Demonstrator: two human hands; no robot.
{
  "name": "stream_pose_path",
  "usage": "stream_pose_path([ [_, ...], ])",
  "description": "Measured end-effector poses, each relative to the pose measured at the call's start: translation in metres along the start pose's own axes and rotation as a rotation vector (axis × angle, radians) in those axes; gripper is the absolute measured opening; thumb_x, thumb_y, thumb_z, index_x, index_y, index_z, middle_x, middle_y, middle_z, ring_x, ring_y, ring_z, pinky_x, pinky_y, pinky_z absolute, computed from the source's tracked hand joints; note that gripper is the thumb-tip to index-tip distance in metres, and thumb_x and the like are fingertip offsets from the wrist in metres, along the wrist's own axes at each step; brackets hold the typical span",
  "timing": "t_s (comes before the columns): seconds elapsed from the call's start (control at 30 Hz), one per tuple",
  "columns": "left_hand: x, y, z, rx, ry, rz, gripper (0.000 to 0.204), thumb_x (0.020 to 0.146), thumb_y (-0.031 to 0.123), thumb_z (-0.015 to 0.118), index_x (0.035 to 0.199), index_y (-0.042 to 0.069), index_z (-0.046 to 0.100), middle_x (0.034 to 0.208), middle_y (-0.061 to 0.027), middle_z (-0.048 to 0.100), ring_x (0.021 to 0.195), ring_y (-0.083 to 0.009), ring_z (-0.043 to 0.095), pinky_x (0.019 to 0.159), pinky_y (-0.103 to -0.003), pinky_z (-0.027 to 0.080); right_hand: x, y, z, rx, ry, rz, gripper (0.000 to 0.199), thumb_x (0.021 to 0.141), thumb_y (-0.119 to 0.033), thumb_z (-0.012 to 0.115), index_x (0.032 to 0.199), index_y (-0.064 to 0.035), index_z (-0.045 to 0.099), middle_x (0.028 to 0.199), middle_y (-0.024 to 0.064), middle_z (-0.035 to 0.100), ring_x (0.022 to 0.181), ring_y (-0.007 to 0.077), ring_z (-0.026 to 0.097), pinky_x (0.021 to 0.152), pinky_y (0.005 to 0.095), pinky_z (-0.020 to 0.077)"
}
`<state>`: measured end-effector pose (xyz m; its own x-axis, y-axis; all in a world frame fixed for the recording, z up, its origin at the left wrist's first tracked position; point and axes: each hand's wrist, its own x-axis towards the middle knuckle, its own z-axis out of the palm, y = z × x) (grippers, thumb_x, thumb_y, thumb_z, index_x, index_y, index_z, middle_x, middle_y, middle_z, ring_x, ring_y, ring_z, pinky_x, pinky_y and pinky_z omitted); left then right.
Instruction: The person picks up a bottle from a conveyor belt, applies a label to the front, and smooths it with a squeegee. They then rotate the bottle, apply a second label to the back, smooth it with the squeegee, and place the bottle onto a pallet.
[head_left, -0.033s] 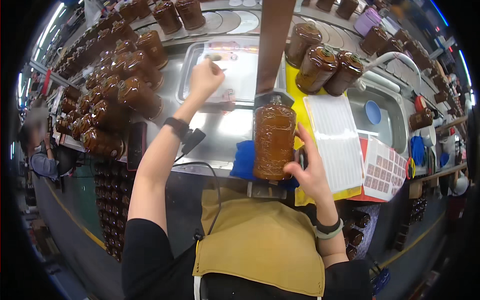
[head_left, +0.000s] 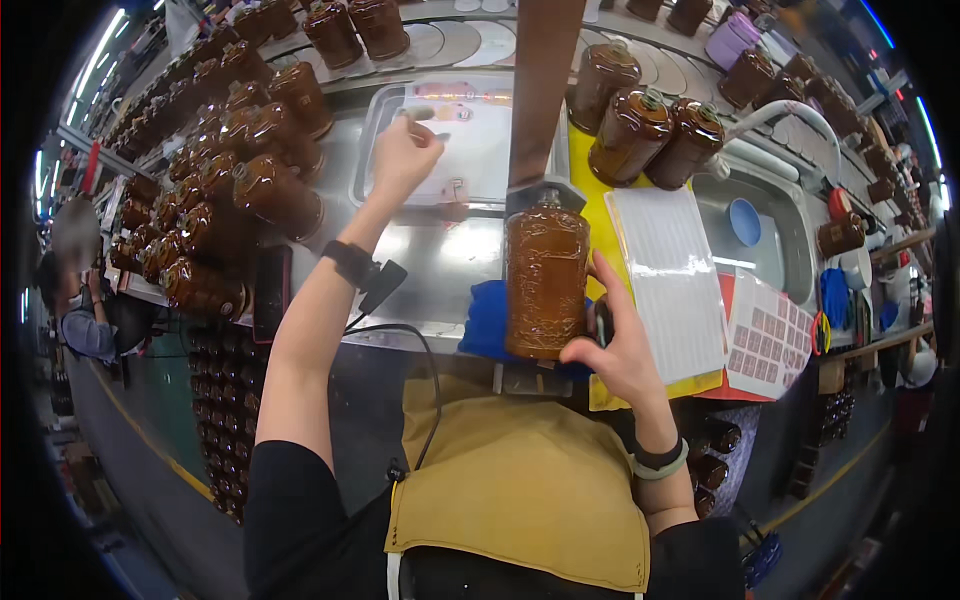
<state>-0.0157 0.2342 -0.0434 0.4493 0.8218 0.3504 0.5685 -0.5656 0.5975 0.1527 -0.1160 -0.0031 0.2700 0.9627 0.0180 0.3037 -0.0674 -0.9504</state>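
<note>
A brown embossed glass bottle (head_left: 547, 270) stands upright in front of me, beside a blue cloth (head_left: 484, 318). My right hand (head_left: 628, 350) is at its right side, the thumb at the lower corner and the index finger stretched along the edge. A small dark object (head_left: 603, 318) shows in that palm; its kind is unclear. Over a shallow clear tray (head_left: 372, 150) my left hand (head_left: 405, 158) is raised with its fingers curled together. Whatever they pinch is too small to make out. Red-printed transparent film pieces (head_left: 456, 188) lie in the tray.
Many brown bottles (head_left: 275, 195) crowd the left side; three more (head_left: 632, 138) stand on a yellow mat (head_left: 592, 205). A brown post (head_left: 543, 90) rises behind the worked bottle. At right are a white lined sheet (head_left: 668, 285), a printed label sheet (head_left: 768, 335) and a sink (head_left: 785, 250) with a faucet.
My right thumb has shifted slightly down and left along the bottle's lower corner. The left hand has moved a little within the same spot over the tray.
</note>
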Motion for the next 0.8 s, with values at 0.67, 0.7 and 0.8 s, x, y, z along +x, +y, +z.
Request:
stream_pose_path([
  [0.67,-0.069,0.089,-0.057,-1.070,0.093,-0.192,0.049,0.092,-0.001,0.073,0.136,-0.003,0.051,0.106,-0.0104,0.068,0.108,-0.0204,0.070,0.097,-0.031,0.055,-0.018,-0.026,0.032,-0.601,0.219,-0.205,0.098,0.063,0.001,0.081,0.153,0.0001,0.044,0.141,0.0289,0.055,0.117,0.0450,0.062,0.096,0.0464,0.0528],
  [0.7,-0.071,0.099,-0.057,-1.039,0.098,-0.193,0.048,0.093,-0.003,0.071,0.136,-0.002,0.051,0.106,-0.0083,0.068,0.106,-0.0197,0.070,0.094,-0.032,0.057,-0.018,-0.027,0.033,-0.603,0.220,-0.200,0.098,0.063,0.001,0.081,0.153,0.0001,0.044,0.141,0.0289,0.055,0.117,0.0450,0.062,0.096,0.0464,0.0528],
  [0.8,-0.084,0.123,-0.060,-0.957,0.081,-0.095,0.046,0.093,-0.008,0.069,0.136,-0.001,0.053,0.109,-0.0077,0.068,0.109,-0.0195,0.069,0.099,-0.031,0.054,-0.016,-0.027,0.036,-0.639,0.245,-0.207,0.096,0.061,0.002,0.081,0.151,-0.0032,0.049,0.139,0.0288,0.056,0.115,0.0438,0.063,0.095,0.0461,0.0534],
])
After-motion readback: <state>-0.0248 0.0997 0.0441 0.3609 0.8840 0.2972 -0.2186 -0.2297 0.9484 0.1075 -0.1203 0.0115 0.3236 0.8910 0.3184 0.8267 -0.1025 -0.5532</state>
